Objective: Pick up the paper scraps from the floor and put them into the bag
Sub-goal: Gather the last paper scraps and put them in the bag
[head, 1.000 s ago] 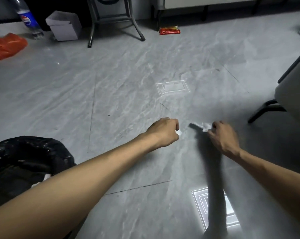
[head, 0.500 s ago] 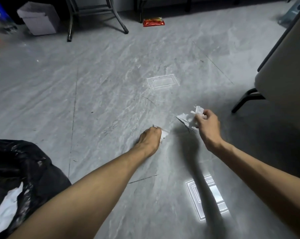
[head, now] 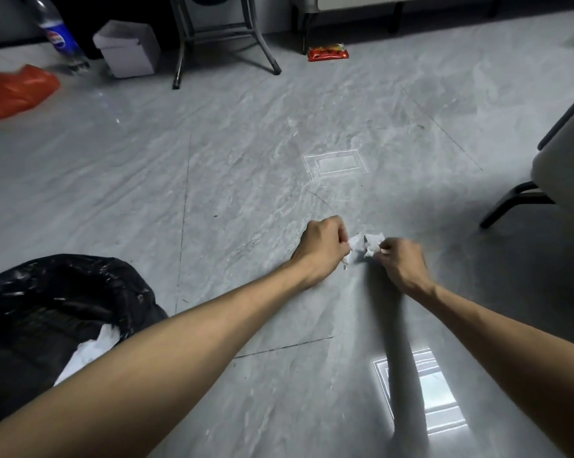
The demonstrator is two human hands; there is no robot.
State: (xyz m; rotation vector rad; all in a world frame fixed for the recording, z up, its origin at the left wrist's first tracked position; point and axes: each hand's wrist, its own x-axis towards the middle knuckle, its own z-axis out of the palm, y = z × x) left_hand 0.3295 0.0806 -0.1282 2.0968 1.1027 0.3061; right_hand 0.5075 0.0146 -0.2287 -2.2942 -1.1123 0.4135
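Note:
Both my hands are low over the grey floor, close together. My left hand [head: 323,247] is closed on a small white paper scrap [head: 355,242] that sticks out past the fingers. My right hand [head: 399,262] pinches a crumpled bunch of white scraps [head: 373,243]; the two bunches nearly touch. The black bag [head: 47,299] lies open at the lower left, under my left forearm, with white paper [head: 90,350] showing inside it.
At the back stand a white box [head: 128,49], a soda bottle [head: 59,36], folding table legs [head: 219,38] and a red snack wrapper [head: 328,53]. An orange plastic bag [head: 14,90] lies far left. A chair base [head: 513,201] stands at the right.
My two hands have come together in front of me, each still holding its paper. The view has swung back to the left, bringing the orange bag and bottle into sight.

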